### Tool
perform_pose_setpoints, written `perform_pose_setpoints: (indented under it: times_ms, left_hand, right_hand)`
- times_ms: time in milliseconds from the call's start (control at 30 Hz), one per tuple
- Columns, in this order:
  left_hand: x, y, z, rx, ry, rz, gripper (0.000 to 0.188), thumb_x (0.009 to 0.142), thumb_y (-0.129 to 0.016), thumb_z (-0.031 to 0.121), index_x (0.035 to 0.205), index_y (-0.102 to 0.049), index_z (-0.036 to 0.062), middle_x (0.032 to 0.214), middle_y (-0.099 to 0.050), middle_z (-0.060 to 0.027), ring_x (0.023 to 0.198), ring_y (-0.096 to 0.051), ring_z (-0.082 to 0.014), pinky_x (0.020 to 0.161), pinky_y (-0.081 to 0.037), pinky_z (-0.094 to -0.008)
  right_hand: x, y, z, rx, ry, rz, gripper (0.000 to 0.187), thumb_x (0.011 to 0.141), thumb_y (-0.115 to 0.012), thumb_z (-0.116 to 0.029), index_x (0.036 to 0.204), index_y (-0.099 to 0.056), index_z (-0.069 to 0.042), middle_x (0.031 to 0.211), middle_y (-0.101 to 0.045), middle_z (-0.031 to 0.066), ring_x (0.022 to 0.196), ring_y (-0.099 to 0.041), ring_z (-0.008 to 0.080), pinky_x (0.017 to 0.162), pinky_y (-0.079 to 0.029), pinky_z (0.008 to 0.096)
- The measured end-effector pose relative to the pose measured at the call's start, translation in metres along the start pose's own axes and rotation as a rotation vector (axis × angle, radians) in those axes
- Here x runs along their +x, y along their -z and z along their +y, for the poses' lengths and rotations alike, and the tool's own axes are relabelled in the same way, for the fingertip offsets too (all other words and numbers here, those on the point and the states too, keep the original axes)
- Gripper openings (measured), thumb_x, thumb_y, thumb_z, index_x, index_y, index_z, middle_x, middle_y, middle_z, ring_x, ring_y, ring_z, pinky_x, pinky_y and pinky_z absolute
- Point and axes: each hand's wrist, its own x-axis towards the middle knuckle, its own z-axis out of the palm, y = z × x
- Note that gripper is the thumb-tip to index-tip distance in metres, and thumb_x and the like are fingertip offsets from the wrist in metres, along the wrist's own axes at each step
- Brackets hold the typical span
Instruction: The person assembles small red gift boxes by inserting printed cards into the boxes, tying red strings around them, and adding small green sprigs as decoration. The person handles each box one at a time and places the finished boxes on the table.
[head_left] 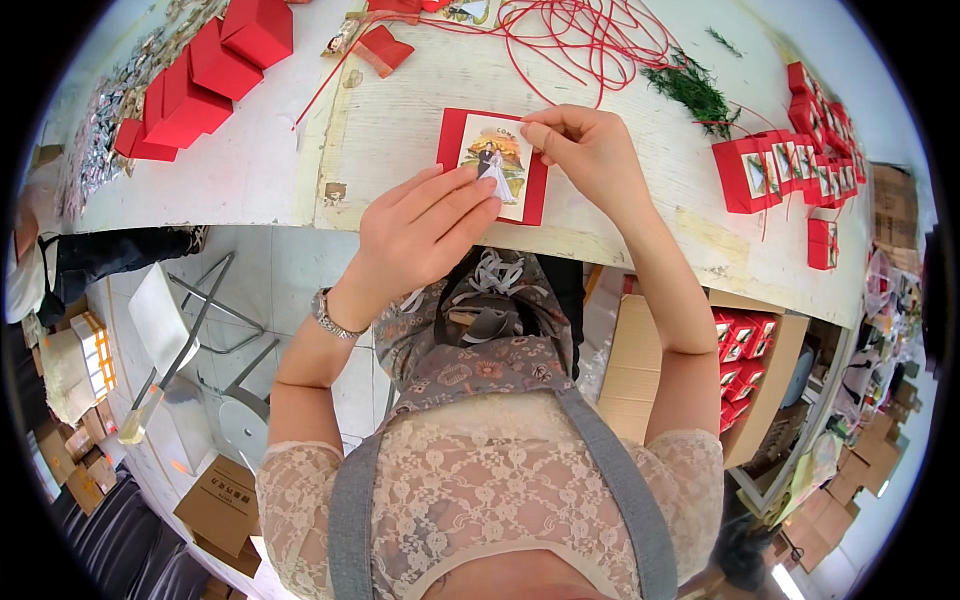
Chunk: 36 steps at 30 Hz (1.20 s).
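A white card (508, 160) printed with a wedding couple lies on a flat-faced red piece (452, 125), either a box or folded card, near the table's front edge. My left hand (412, 232) rests over its lower left part, fingers stretched out and hiding some of the print. At the card's upper right corner, the thumb and forefinger of my right hand (585, 152) are pinched together on its edge. The red piece shows as a border on both sides of the card.
Plain red boxes (190, 100) stand at the table's left. Loose red cord (585, 40) and green sprigs (697, 92) lie at the back. Decorated red boxes (745, 178) are grouped at right. Below the table, a carton (635, 365) holds more; a folding chair (160, 315) stands left.
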Motion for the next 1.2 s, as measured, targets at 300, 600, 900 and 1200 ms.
perform_pose_setpoints:
  times_ms: [300, 600, 900, 1200]
  left_hand:
    - [-0.01, -0.014, -0.012, -0.094, 0.03, -0.008, 0.02, 0.07, -0.07, 0.012, 0.09, -0.072, 0.0132, 0.097, -0.07, -0.0014, 0.093, -0.068, -0.0183, 0.08, -0.057, -0.0356]
    - [-0.01, -0.014, -0.009, -0.134, 0.11, -0.039, 0.018, 0.07, -0.069, 0.012, 0.088, -0.071, 0.0127, 0.096, -0.071, -0.0016, 0.091, -0.069, -0.0194, 0.079, -0.058, -0.0365]
    - [-0.002, -0.006, 0.0, -0.194, 0.225, -0.122, 0.02, 0.072, -0.076, 0.021, 0.087, -0.071, 0.0091, 0.093, -0.07, -0.0032, 0.09, -0.068, -0.0227, 0.078, -0.056, -0.0335]
    - [0.026, -0.027, -0.008, -0.05, 0.145, -0.4, 0.066, 0.079, -0.068, 0.048, 0.131, -0.052, 0.0111, 0.142, -0.044, -0.0126, 0.132, -0.04, -0.0339, 0.109, -0.029, -0.054]
  right_hand:
    - [0.004, -0.009, -0.003, -0.196, 0.066, 0.023, 0.019, 0.086, -0.068, -0.019, 0.092, -0.069, -0.001, 0.075, -0.069, 0.0071, 0.064, -0.063, 0.0153, 0.062, -0.051, 0.029]
    - [0.002, -0.015, -0.003, -0.263, 0.12, 0.065, 0.016, 0.085, -0.064, -0.018, 0.086, -0.064, -0.002, 0.072, -0.068, 0.0095, 0.064, -0.066, 0.0212, 0.061, -0.051, 0.0321]
    - [0.008, -0.014, -0.011, -0.503, 0.174, 0.038, 0.02, 0.083, -0.066, -0.021, 0.088, -0.061, -0.002, 0.071, -0.067, 0.0127, 0.065, -0.066, 0.0306, 0.063, -0.052, 0.0395]
    - [-0.055, 0.022, 0.051, -0.8, 0.225, 0.485, 0.026, 0.085, -0.068, -0.027, 0.09, -0.058, -0.003, 0.081, -0.062, 0.0125, 0.082, -0.06, 0.0316, 0.071, -0.048, 0.0435]
